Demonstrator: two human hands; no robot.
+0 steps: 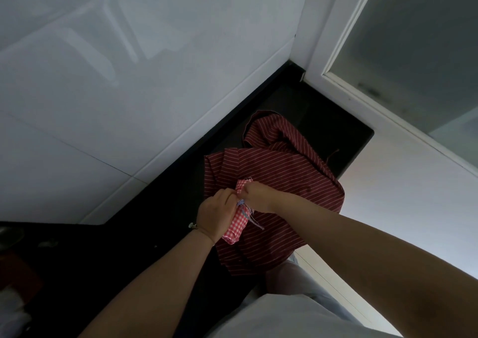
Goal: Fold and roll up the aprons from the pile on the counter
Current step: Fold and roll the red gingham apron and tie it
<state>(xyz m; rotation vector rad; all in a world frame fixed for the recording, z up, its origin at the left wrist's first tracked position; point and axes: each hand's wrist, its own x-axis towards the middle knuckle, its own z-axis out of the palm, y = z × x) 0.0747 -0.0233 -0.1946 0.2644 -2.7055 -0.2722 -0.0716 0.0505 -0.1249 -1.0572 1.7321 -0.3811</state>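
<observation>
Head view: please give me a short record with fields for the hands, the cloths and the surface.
left hand: grips the checked cloth roll
right hand: pinches the roll's upper end
checked cloth roll: red and white, small bundle, loose threads hanging
striped apron: dark red with thin white stripes, crumpled, lies under the roll
counter: black, beside a white tiled wall

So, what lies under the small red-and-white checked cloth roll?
The dark red striped apron lies spread under the checked roll, on the black counter. Both hands, left and right, hold the roll. Anything beneath the striped apron is covered.
</observation>
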